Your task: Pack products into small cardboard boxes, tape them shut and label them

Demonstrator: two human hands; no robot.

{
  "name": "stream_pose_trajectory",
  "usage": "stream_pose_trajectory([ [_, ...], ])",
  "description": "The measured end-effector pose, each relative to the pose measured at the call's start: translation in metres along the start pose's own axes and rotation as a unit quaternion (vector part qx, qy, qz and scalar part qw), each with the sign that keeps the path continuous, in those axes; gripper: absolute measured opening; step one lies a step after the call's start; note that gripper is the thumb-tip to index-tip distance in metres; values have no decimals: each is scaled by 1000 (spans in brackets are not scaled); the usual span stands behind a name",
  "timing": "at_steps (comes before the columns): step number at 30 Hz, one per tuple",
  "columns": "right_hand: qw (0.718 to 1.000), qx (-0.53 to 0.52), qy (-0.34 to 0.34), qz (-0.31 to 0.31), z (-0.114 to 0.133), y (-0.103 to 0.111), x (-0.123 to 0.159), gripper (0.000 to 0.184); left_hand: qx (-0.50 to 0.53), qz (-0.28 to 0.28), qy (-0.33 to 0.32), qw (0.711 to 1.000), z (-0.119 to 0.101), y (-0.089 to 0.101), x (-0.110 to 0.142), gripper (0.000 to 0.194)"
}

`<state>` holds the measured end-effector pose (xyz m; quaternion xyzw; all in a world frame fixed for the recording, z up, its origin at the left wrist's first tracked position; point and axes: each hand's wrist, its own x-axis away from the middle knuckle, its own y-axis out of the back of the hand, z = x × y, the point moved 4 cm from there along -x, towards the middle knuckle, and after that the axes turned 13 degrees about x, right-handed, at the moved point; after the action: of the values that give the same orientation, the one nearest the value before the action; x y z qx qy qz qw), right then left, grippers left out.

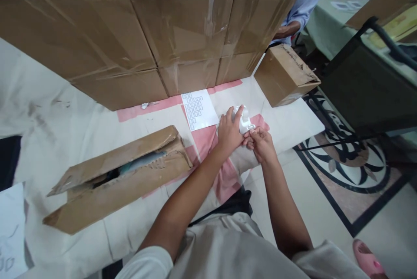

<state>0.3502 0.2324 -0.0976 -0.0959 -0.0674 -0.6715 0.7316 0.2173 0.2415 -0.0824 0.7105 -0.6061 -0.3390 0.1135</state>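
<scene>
A white tape dispenser (246, 126) stands on the cloth-covered table in front of me. My left hand (229, 130) is wrapped over its left side, thumb and fingers gripping it. At the dispenser's front cutting end, my right hand (261, 143) is closed in a pinch. Whatever lies between those fingertips is too small to make out; no strip of tape is visible. Just left of the dispenser lies a white paper sheet (203, 112) printed with rows of small outlined shapes. Pink cloth strips (226, 181) show beneath my forearms.
A wall of taped cardboard boxes (182, 31) rises behind the sheet. An opened long carton (120, 179) lies at left, a smaller box (286, 75) at right. Beyond are a dark chair (371, 83) and another person's sleeve (304, 3). A second printed sheet (11, 227) sits lower left.
</scene>
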Motion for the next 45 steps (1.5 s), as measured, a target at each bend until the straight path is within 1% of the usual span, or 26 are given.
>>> stream_pose_trajectory([
  [3, 1000, 9, 18, -7, -3, 0, -1, 49, -8, 4, -4, 1000, 1, 0, 2, 88],
  [6, 998, 21, 61, -9, -4, -3, 3, 48, -11, 20, -3, 1000, -1, 2, 1, 86],
  [8, 996, 26, 88, -10, -2, -5, 9, 47, -10, 43, 5, 999, -7, 9, -2, 85],
  [10, 993, 22, 112, -22, 3, -9, 17, 46, 0, 76, 26, 997, -20, 21, -2, 85],
  [12, 989, 10, 140, -41, 15, -14, 26, 45, 31, 100, 61, 993, -39, 41, 3, 82],
  [14, 985, 1, 167, -47, 31, -24, 36, 45, 78, 97, 90, 988, -61, 69, 17, 73],
  [15, 983, -1, 178, -39, 40, -30, 40, 44, 97, 86, 89, 988, -72, 85, 26, 68],
  [17, 981, -2, 196, 8, 57, -47, 49, 40, 109, 38, 64, 991, -89, 121, 48, 60],
  [19, 972, 3, 216, 97, 71, -71, 59, 32, 105, -13, 39, 994, -96, 158, 73, 57],
  [21, 944, 7, 255, 210, 82, -100, 72, 29, 86, -68, 38, 993, -92, 192, 97, 56],
  [23, 899, 16, 308, 310, 90, -129, 87, 32, 54, -113, 42, 991, -83, 222, 121, 52],
  [24, 874, 27, 340, 347, 93, -142, 94, 35, 36, -133, 36, 990, -79, 235, 132, 47],
  [26, 825, 79, 407, 384, 99, -163, 107, 39, 0, -153, 13, 988, -72, 255, 151, 33],
  [28, 777, 149, 468, 394, 105, -178, 117, 38, -31, -157, -9, 987, -68, 269, 167, 26],
  [30, 736, 195, 506, 405, 112, -190, 125, 34, -48, -151, -16, 987, -65, 280, 178, 26],
  [32, 705, 211, 522, 431, 119, -200, 132, 31, -49, -135, -15, 990, -62, 287, 185, 27],
  [35, 675, 218, 538, 456, 124, -213, 141, 31, -25, -99, -28, 994, -59, 292, 190, 18],
  [38, 655, 226, 545, 472, 124, -224, 145, 36, -5, -97, -57, 994, -55, 297, 194, 9],
  [40, 646, 237, 546, 478, 122, -228, 146, 39, 7, -97, -55, 994, -51, 298, 197, 5],
  [42, 639, 251, 543, 483, 120, -231, 146, 40, 32, -83, -33, 995, -46, 299, 200, 2],
  [45, 639, 278, 527, 487, 118, -231, 146, 36, 56, -86, -18, 995, -42, 302, 202, 9],
])
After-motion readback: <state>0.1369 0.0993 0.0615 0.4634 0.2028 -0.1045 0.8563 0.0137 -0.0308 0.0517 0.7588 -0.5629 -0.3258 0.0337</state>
